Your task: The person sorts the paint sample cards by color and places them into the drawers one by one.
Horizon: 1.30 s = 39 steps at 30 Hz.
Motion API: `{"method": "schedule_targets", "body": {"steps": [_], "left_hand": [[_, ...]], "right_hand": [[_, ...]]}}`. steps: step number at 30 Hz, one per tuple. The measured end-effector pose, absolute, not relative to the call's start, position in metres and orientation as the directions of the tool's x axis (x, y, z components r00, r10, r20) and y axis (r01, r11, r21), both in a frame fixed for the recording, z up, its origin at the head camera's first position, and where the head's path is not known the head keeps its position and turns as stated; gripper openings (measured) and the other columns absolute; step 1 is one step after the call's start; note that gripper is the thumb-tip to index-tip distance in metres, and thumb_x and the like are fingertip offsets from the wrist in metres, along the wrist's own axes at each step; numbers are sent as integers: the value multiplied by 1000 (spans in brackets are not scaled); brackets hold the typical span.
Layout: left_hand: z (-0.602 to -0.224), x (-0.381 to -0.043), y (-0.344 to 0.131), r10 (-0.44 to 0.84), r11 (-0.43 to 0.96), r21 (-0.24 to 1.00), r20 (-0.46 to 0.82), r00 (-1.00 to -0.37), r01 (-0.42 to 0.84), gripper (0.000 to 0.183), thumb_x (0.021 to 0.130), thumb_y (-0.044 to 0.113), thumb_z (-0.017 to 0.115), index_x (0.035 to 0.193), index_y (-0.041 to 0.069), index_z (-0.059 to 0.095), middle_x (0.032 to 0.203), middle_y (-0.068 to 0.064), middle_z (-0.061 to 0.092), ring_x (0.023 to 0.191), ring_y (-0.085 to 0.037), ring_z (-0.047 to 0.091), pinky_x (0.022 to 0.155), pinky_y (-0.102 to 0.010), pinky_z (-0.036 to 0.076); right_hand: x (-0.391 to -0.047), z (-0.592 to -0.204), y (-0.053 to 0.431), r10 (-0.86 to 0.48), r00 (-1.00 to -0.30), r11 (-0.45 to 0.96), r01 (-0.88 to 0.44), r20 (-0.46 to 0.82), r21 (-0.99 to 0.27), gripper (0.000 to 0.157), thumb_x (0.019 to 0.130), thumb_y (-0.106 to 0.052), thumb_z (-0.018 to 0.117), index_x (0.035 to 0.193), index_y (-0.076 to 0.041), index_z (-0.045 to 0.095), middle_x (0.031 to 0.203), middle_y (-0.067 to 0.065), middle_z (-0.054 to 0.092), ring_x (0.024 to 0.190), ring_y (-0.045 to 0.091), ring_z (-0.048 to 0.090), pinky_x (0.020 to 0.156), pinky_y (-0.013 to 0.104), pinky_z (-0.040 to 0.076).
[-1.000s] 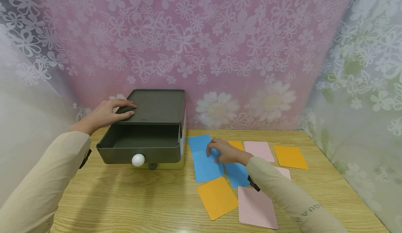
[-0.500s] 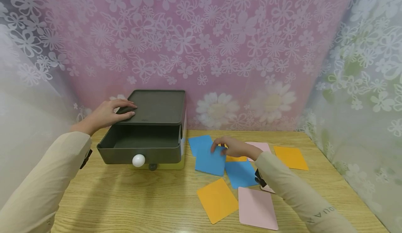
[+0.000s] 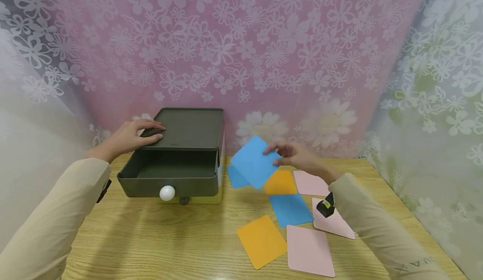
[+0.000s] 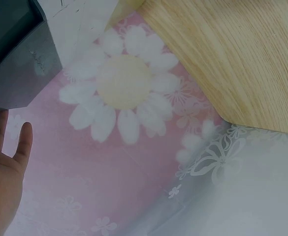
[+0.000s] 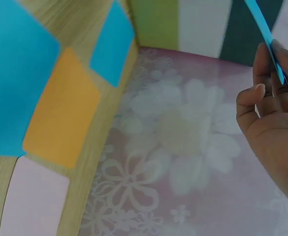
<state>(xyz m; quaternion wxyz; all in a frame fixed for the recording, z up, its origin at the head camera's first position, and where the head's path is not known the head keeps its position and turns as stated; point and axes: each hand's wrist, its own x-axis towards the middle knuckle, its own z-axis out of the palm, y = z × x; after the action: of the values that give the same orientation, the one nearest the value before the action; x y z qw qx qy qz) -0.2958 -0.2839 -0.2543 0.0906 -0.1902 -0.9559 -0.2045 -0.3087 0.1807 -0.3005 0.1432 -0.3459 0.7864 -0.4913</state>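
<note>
My right hand [image 3: 302, 158] pinches a blue square card [image 3: 254, 162] by its right corner. The card is raised and tilted above the table; in the right wrist view the blue card [image 5: 267, 37] shows edge-on between thumb and fingers. My left hand [image 3: 130, 136] rests on the left edge of the dark top of a drawer box [image 3: 188, 125], fingers relaxed. The upper drawer [image 3: 167, 185], with a white round knob [image 3: 167, 193], is pulled out, and its visible inside is bare. In the left wrist view my left hand [image 4: 6, 177] touches the box's edge.
Another blue card [image 3: 237, 177] lies beside the box, partly behind the raised one. Orange cards [image 3: 262, 241], pink cards [image 3: 310, 250] and a blue card [image 3: 290, 209] are spread over the wooden table [image 3: 170, 246]. Flowered cloth [image 3: 256, 62] hangs behind and at the sides.
My right hand has picked up the nearer blue card from the table by the box and lifted it up and away. The left hand and the drawer have stayed in place.
</note>
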Motion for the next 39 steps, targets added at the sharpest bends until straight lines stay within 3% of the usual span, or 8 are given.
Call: {"method": "schedule_targets", "body": {"steps": [5, 12, 14, 17, 20, 25, 31, 39], "left_hand": [[-254, -295, -284, 327, 844, 355, 252, -911, 401, 38, 89, 39, 57, 120, 19, 60, 135, -11, 49, 127, -36, 38, 98, -59, 33], [-254, -295, -284, 326, 843, 358, 252, -911, 401, 38, 89, 39, 57, 120, 19, 60, 135, -11, 49, 127, -36, 38, 98, -59, 33], [-255, -295, -284, 328, 842, 358, 252, -910, 403, 38, 89, 39, 57, 120, 19, 60, 135, -11, 49, 127, -36, 38, 98, -59, 33], [-256, -296, -285, 333, 839, 359, 254, -908, 408, 37, 89, 39, 57, 120, 19, 60, 135, -10, 49, 128, -35, 38, 98, -59, 32], [-257, -297, -285, 337, 835, 363, 259, -905, 414, 37, 89, 39, 57, 120, 20, 60, 134, -10, 49, 127, -35, 39, 98, -59, 33], [-258, -298, -286, 336, 836, 359, 263, -904, 415, 36, 89, 39, 57, 120, 20, 61, 134, -10, 49, 126, -35, 39, 97, -59, 33], [-258, -298, -285, 332, 839, 352, 271, -903, 414, 36, 89, 37, 57, 120, 19, 61, 134, -11, 49, 126, -35, 39, 98, -59, 33], [-258, -299, -284, 331, 840, 345, 287, -899, 419, 35, 89, 36, 58, 118, 18, 62, 132, -11, 51, 125, -35, 41, 98, -58, 33]], "right_hand": [[-297, -279, 173, -677, -724, 181, -333, 129, -925, 37, 87, -8, 61, 122, -3, 53, 132, 4, 48, 120, 20, 43, 76, 26, 45], [-274, -257, 142, -752, -654, 92, -229, 83, -969, 42, 87, -9, 61, 127, -6, 50, 148, 0, 28, 138, 25, 13, 77, 26, 45], [-267, -253, 130, -774, -628, 63, -201, 80, -978, 43, 87, -8, 61, 128, -5, 49, 149, 0, 24, 135, 23, 19, 77, 26, 46], [-257, -249, 113, -789, -611, 37, -165, 73, -986, 42, 87, -8, 60, 128, -4, 49, 151, -1, 22, 109, 20, 46, 78, 27, 46], [-249, -246, 95, -790, -610, 30, -131, 57, -991, 42, 88, -8, 59, 129, -4, 49, 152, -2, 20, 86, 16, 52, 80, 28, 45], [-238, -245, 66, -783, -622, 9, -28, 10, -1000, 40, 89, -2, 54, 128, 0, 48, 142, 2, 35, 91, 14, 54, 79, 27, 46], [-226, -241, 38, -735, -670, 22, 133, -106, -991, 38, 88, 2, 55, 126, 1, 51, 98, 3, 55, 85, 12, 64, 79, 24, 51], [-224, -240, 13, -625, -753, -23, 282, -206, -959, 35, 89, 3, 53, 123, 7, 49, 108, 15, 58, 98, 25, 65, 88, 29, 51]]}}
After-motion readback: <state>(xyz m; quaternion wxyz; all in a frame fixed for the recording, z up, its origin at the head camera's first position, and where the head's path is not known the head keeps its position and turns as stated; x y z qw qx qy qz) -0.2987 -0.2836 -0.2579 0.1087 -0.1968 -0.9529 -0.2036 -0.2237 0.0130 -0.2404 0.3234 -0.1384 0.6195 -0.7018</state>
